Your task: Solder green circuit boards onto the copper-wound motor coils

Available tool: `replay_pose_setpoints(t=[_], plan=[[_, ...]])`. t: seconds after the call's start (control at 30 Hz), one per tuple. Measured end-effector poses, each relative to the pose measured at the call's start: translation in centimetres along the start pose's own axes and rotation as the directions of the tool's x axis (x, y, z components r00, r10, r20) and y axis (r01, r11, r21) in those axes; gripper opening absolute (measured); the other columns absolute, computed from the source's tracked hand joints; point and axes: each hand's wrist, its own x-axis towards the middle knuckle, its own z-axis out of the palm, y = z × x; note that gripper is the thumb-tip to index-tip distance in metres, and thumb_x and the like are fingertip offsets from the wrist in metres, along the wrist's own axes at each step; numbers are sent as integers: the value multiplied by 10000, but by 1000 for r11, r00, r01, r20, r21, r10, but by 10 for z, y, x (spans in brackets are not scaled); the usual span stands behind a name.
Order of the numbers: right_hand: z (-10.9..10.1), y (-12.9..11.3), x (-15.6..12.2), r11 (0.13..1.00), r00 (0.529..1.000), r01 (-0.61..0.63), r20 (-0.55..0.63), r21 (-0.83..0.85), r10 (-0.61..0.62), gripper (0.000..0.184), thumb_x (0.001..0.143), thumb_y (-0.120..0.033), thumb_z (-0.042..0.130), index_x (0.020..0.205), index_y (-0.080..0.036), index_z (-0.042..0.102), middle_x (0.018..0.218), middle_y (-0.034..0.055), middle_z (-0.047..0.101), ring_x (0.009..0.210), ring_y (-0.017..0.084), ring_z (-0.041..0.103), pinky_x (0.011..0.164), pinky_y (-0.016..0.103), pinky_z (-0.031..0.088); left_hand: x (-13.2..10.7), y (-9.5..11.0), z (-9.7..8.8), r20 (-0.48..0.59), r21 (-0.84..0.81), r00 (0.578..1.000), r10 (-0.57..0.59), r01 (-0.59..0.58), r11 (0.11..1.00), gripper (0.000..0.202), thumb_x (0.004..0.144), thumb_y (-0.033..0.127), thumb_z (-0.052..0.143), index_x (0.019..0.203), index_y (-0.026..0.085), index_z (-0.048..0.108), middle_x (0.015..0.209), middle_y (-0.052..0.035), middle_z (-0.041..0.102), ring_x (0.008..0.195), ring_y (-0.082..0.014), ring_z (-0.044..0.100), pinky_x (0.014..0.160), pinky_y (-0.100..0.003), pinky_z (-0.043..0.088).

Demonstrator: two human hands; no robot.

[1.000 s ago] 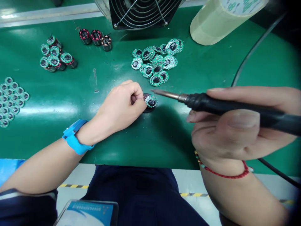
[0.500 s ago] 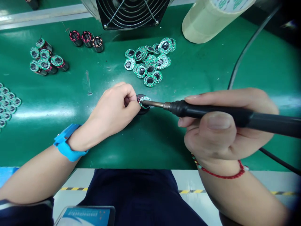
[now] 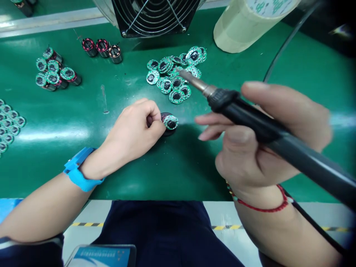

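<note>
My left hand [image 3: 141,128] is closed at the edge of a small round circuit board [image 3: 170,122], its thumb and forefinger pinched there. The board is green and white with a black blob in the middle, and it sits over a dark round base [image 3: 167,134]. What lies inside the pinch is hidden by the fingers. My right hand [image 3: 267,137] grips a black soldering iron [image 3: 250,115]. The iron's metal tip points up and left, above the board and apart from it, in front of the loose pile of round boards [image 3: 175,83].
Several coils with boards on top [image 3: 52,76] stand at the left, bare wound coils [image 3: 102,48] behind them. More round boards [image 3: 9,120] lie at the left edge. A fan [image 3: 152,18] and a wide tape roll [image 3: 236,29] stand at the back. A cable [image 3: 286,44] runs at the right.
My right hand has lifted the soldering iron off the board and swung its tip up and away. My left hand has stayed at the board.
</note>
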Motion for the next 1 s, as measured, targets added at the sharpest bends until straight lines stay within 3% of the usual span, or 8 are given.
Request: replay_pose_setpoints(t=[0.07,0.2,0.27,0.4,0.53,0.63,0.7,1.0], plan=[[8,-3,7,996,997,1,-77,84,6,360,951,-326,510,1296,-429,503,1251,-17,614,961,199,716,667,316,618,0,1,0,0,-3,1000,-9,9,1000,140,739,87,514,626,170,504,657,11,519,596,-103,452,548,-279,339],[19,3,12,994,990,76,124,-77,-66,455,883,-213,607,1298,-348,476,1077,-2,683,971,202,688,868,397,581,1,1,0,2,6,1000,10,-10,1000,144,731,83,509,616,169,494,636,17,491,592,-102,439,557,-275,336],[22,7,13,976,974,135,201,-168,-100,511,848,-247,646,1312,-312,440,1065,28,682,989,236,662,850,431,567,1,-1,0,5,-2,999,35,-35,999,147,723,74,512,611,167,490,629,21,479,591,-100,433,559,-271,337],[26,9,14,963,967,162,227,-217,-112,505,868,-250,605,1331,-316,412,1050,36,677,945,230,659,809,411,557,1,-11,-3,20,-80,993,115,-113,990,147,718,54,517,623,163,495,646,28,480,587,-88,429,567,-251,360],[23,7,14,961,971,209,160,-184,-180,511,866,-207,610,1323,-337,420,1068,27,686,950,213,665,819,385,560,0,-21,-4,30,-131,959,282,-276,952,109,767,83,550,851,154,556,842,-10,551,726,-106,503,669,-249,444],[20,7,13,967,970,216,147,-137,-196,522,853,-196,637,1316,-326,436,1109,32,680,971,197,670,854,366,567,-1,-24,0,99,-27,898,428,-428,903,295,819,203,616,1096,128,551,1034,-86,570,960,-187,523,864,-345,462],[19,9,11,978,974,187,146,-89,-173,503,853,-190,642,1302,-312,451,1129,38,673,993,179,674,884,337,569,1,-25,4,103,54,892,439,-446,893,272,858,231,590,1105,120,568,1039,-106,583,999,-216,513,914,-389,436],[20,12,7,999,988,-35,149,-18,38,305,887,-261,622,1156,-300,484,1059,4,720,942,158,722,800,298,600,13,-25,-2,97,-7,919,383,-384,923,104,806,244,601,835,151,565,806,-13,584,709,-122,509,653,-242,390]])
